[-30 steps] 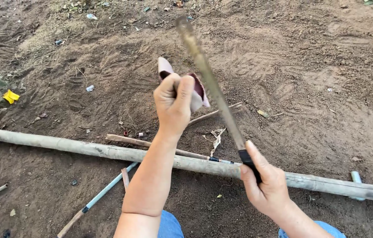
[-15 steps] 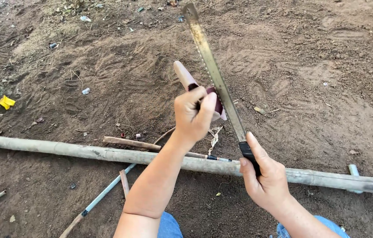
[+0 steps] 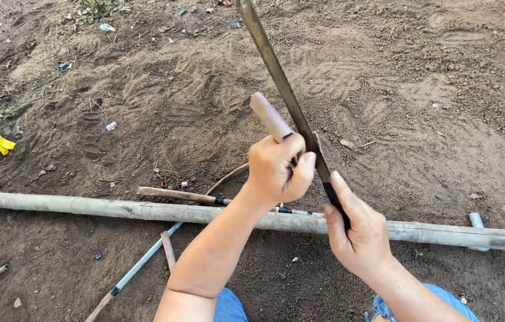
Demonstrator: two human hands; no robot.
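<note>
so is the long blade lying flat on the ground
No, the right hand holds the long blade raised, angled up off the dirt.

— How are my hands set?
— My left hand [image 3: 276,170] is fisted, thumb tucked against the curled fingers, forearm reaching up from the lower middle.
— And the other?
— My right hand [image 3: 357,229] is clenched too, index finger stretched straight, wrist bent, lower right.
</note>
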